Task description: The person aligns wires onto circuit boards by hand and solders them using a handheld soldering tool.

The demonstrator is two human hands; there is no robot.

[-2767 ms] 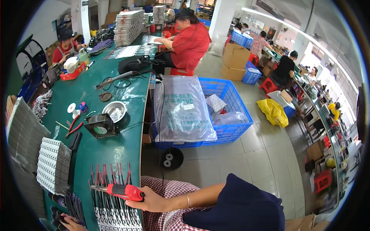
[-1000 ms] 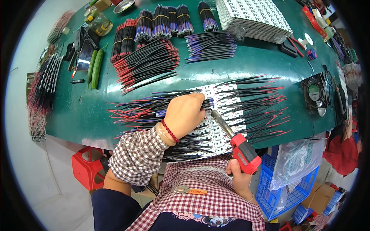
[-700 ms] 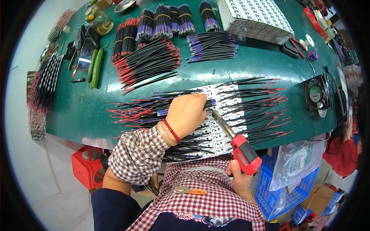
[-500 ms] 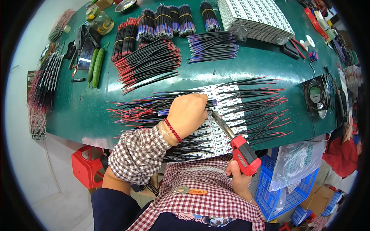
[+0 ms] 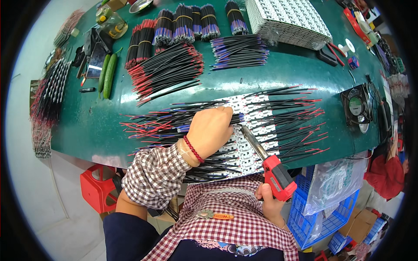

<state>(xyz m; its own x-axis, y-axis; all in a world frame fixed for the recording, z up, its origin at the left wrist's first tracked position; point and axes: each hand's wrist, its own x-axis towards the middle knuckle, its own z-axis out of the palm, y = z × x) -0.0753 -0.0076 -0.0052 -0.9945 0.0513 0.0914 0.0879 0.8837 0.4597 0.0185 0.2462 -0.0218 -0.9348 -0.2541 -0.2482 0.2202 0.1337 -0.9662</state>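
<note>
A white sheet of small circuit boards lies on the bench before me, rows of black wires with red or blue ends spreading from both sides. My left hand, closed with the palm down over the sheet, pinches a black wire whose blue end lies on the boards. Wrapped round the handle of a red and black soldering iron is my right hand, near the bench edge. The iron's metal tip points up and left onto the boards, close beside the left fingers, which hide part of the wire.
Loose black wires with red ends and blue ends lie beyond, before banded bundles. A stack of white board sheets stands far right. Cucumbers lie left, a small fan right. Blue crates sit below.
The soldering iron has shifted very slightly to the right and toward me. My left hand stays almost in the same place, still closed.
</note>
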